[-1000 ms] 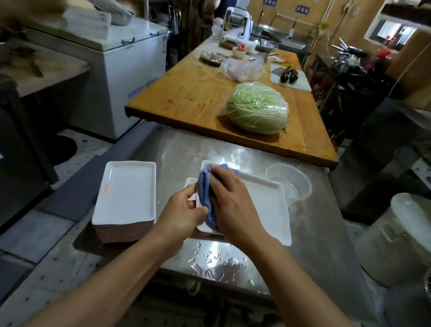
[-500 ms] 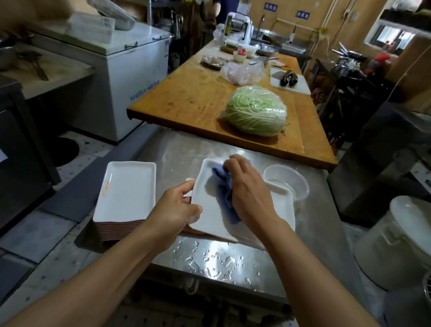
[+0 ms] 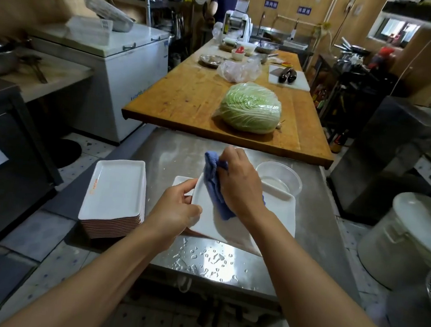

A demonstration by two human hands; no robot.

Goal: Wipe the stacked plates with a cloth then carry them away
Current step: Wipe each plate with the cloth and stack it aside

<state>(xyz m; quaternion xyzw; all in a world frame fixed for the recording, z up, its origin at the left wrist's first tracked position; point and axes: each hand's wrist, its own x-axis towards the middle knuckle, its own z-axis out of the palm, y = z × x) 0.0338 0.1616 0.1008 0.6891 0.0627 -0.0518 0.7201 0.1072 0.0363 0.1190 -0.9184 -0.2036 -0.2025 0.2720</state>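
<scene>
Over steel table (image 3: 178,157), left hand (image 3: 175,209) gripping plate (image 3: 204,214) edge, right hand (image 3: 241,189) pressing cloth (image 3: 213,186)

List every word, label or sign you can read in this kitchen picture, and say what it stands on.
Two blue wall signs: white characters, too small to read.
Blue lettering on the white chest freezer: blurred, unreadable.
Orange mark on the top plate of the stack: too small to read.
</scene>
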